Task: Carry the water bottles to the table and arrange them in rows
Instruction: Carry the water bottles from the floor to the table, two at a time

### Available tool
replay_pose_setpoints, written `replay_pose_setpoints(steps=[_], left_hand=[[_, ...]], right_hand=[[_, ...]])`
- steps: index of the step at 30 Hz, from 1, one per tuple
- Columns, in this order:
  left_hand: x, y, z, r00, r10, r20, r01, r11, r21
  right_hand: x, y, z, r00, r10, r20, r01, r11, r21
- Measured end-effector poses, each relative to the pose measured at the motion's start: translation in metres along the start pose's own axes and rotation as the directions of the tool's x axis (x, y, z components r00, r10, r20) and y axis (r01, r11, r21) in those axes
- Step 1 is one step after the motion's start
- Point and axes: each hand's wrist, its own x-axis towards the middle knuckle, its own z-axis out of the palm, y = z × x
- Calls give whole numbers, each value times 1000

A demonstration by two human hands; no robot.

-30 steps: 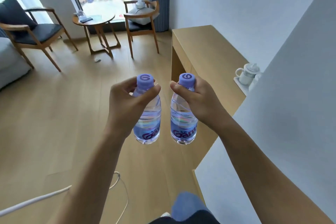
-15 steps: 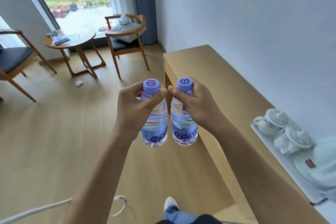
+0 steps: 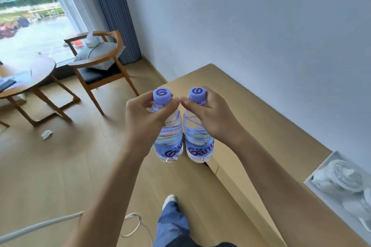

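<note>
Carrying goes on: the left hand (image 3: 144,122) has a closed grip on one bottle (image 3: 168,138), the right hand (image 3: 212,120) on another bottle (image 3: 197,142), both hanging just beside the bench (image 3: 261,118). No bottle stands there yet; arranging appears unstarted.

Bright daylight pours in through the window (image 3: 30,26), which is overexposed (outdoor detail washes out). Wide-angle distortion bends the edges; motion blur softens the white tray (image 3: 341,186) at lower right.

wood floor (image 3: 50,176), armchair (image 3: 100,66) (by window (image 3: 30,26))
</note>
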Motion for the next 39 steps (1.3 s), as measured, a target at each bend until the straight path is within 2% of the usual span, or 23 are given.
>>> replay_pose_setpoints(steps=[8, 16, 23, 29, 34, 39], left_hand=[[163, -53, 13, 976, -31, 216, 23, 999, 40], [267, -91, 55, 940, -66, 335, 54, 998, 45], [313, -142, 119, 900, -142, 411, 124, 990, 71], [336, -182, 179, 877, -240, 416, 220, 971, 96], [345, -205, 217, 851, -321, 416, 284, 947, 150], [356, -220, 245, 826, -365, 431, 313, 931, 187]], right_hand=[[130, 28, 10, 963, 112, -243, -115, 993, 4], [214, 60, -11, 860, 153, -487, -167, 986, 16], [255, 115, -43, 789, 206, -578, -273, 961, -31], [277, 166, -71, 685, 266, -679, -377, 926, -18], [291, 201, -90, 564, 294, -772, -457, 890, 6], [305, 227, -101, 502, 357, -788, -524, 850, 51]])
